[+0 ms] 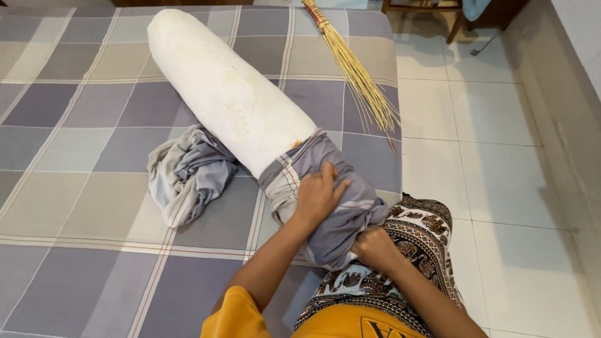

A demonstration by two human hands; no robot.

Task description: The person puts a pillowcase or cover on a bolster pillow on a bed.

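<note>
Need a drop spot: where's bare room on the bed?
Free: checked sheet left of the bolster, and the near-left stretch below the crumpled cloth. Crowded: the bolster's near end, where left hand and right hand grip the cover; broom along the right edge.

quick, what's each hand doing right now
Left hand: fingers curled, gripping the grey cover on the bolster.
Right hand: closed in a fist on the cover's bunched end.
</note>
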